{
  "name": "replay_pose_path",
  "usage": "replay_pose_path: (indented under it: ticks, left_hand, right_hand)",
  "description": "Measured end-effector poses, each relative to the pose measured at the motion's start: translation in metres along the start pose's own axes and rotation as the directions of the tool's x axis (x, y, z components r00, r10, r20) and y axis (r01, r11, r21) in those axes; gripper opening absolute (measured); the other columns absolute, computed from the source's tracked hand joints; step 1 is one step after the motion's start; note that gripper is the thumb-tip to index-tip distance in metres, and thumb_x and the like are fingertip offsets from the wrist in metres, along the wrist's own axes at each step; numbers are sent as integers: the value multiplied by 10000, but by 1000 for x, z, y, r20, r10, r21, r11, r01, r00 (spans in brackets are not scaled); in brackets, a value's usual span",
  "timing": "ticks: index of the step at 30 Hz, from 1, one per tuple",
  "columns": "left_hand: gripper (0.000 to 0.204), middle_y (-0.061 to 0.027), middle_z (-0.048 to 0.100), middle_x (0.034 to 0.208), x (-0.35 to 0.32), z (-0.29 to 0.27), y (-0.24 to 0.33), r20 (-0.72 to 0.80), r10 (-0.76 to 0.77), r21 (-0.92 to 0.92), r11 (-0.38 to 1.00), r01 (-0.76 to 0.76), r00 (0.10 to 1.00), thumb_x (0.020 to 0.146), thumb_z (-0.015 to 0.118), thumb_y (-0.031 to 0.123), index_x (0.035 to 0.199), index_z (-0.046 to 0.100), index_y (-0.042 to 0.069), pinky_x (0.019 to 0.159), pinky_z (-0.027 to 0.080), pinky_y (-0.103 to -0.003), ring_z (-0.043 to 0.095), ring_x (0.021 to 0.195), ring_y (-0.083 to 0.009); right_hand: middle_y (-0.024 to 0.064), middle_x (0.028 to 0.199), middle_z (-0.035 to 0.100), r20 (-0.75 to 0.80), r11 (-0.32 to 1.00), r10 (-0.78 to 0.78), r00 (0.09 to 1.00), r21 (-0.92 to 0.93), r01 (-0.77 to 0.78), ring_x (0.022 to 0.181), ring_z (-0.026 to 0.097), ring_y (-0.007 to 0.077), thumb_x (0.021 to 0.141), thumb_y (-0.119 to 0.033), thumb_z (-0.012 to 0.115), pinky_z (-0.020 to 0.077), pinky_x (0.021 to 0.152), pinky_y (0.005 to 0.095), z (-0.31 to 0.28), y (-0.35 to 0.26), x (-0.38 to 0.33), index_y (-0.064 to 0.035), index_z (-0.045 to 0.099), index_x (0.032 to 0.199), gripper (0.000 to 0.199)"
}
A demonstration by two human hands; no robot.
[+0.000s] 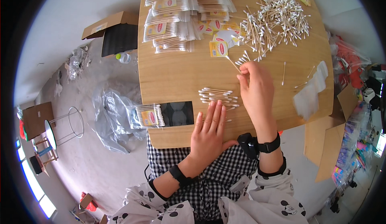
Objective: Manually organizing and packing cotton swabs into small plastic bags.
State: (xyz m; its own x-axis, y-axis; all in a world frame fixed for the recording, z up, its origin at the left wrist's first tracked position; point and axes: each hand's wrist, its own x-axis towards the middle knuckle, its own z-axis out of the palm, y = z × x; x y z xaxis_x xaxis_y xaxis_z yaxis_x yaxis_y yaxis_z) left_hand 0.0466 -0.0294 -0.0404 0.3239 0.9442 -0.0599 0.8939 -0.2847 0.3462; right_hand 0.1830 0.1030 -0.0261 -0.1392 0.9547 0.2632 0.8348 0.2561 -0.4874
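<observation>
My left hand (207,139) lies flat near the table's front edge, its fingers stretched over a small row of cotton swabs (217,92). Part of that row is hidden under the fingers. With thumb and forefinger together, my right hand (258,89) pinches a cotton swab (233,63) that points up to the left. Just beyond those fingertips sit a few more swab tips (243,57); whether they are also held I cannot tell. Left of my left hand, a clear bag of swabs with a yellow card (149,116) rests partly on a dark flat strip (177,113).
A big heap of loose swabs (277,19) covers the far right of the wooden table (173,75). Stacked filled bags (165,29) stand far left beside yellow-and-white cards (218,49). Empty clear bags (309,99) lie at the right. Cardboard boxes (321,143) stand around the table.
</observation>
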Motion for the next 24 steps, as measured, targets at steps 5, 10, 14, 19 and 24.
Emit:
replay_pose_path:
  ticks: [5, 10, 14, 19, 24]
  left_hand:
    - [1053, -216, 233, 1590, 11, 1, -7, -12, 14, -93, 996, -15, 1000, 765, 640, 624, 1490, 292, -57, 1169, 179, -557, 214, 1484, -353]
    - [1006, -256, 216, 1581, 10, -3, -23, -150, -23, -66, 998, 13, 988, 780, 725, 450, 1506, 241, -51, 1159, 162, -601, 189, 1479, -404]
    - [991, -232, 217, 1587, 32, -21, -38, -131, -14, -164, 986, -8, 991, 771, 761, 338, 1514, 222, -35, 1162, 163, -602, 200, 1479, -389]
    - [974, -140, 375, 1525, 50, -35, -45, -57, 111, -63, 991, -114, 992, 754, 759, 410, 1499, 290, -5, 1167, 209, -576, 319, 1439, -295]
    - [990, -146, 348, 1542, 36, -27, -35, -59, 80, -47, 995, -83, 995, 723, 788, 354, 1495, 293, -18, 1166, 179, -599, 296, 1450, -313]
  right_hand:
    - [105, 866, 648, 41, 999, 40, 998, 21, -41, 822, 620, 290, 854, -18, 634, 486, 708, 384, 5, 1, -4, -50, 566, 948, 120]
    - [9, 953, 636, 484, 279, 229, 845, 799, -533, 837, 619, 113, 1002, -101, 541, 465, 702, 241, -33, -5, -28, 11, 619, 1052, 146]
    - [55, 973, 640, 605, -111, 224, 764, 795, -596, 885, 654, 166, 1000, -88, 539, 477, 722, 252, -48, -2, -56, -1, 625, 1037, 127]
    - [59, 987, 648, 584, -52, 274, 764, 803, -594, 868, 665, 169, 991, -68, 552, 478, 716, 253, -56, -9, -70, -5, 617, 1011, 93]
    - [73, 1000, 659, 515, 46, 340, 787, 827, -560, 793, 678, 169, 980, -75, 580, 477, 643, 247, -60, -10, -77, 2, 616, 1007, 90]
